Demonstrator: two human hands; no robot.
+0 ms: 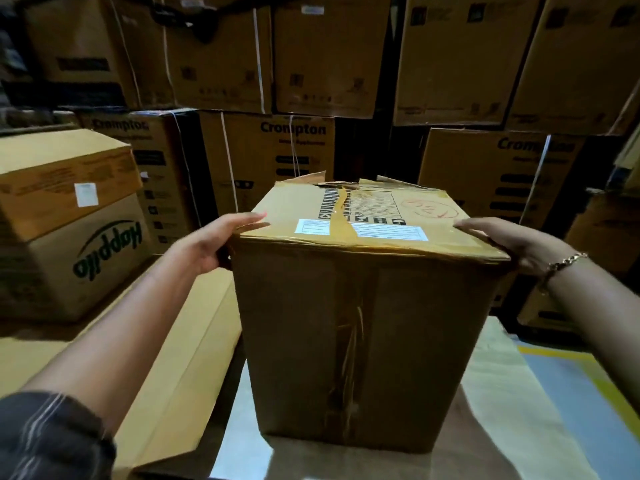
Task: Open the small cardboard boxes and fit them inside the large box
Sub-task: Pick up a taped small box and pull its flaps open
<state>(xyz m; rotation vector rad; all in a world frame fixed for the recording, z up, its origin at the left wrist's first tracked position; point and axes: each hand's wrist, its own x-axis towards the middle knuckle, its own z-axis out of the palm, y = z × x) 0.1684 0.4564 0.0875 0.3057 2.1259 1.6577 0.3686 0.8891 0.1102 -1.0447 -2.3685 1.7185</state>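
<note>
Warehouse storeroom, stacked branded cartons wall to wall, dim light

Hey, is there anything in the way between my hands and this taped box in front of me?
Nothing visible stands between them. The left hand and the right hand both touch the taped box, one at each side of its top edge.

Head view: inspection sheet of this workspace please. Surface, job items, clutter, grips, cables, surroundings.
Surface: pale surface, smooth; flattened cardboard lies at left.
Job's things: taped brown box, upright, top tape torn, far edge crumpled.
Clutter: Happilo box at left, print upside down.
Grips: left hand on the box's top left edge, right hand on its top right edge, fingers straight.
Cables: nothing seen; only white straps round cartons.
Surroundings: stacked Crompton cartons behind, dim.
</note>
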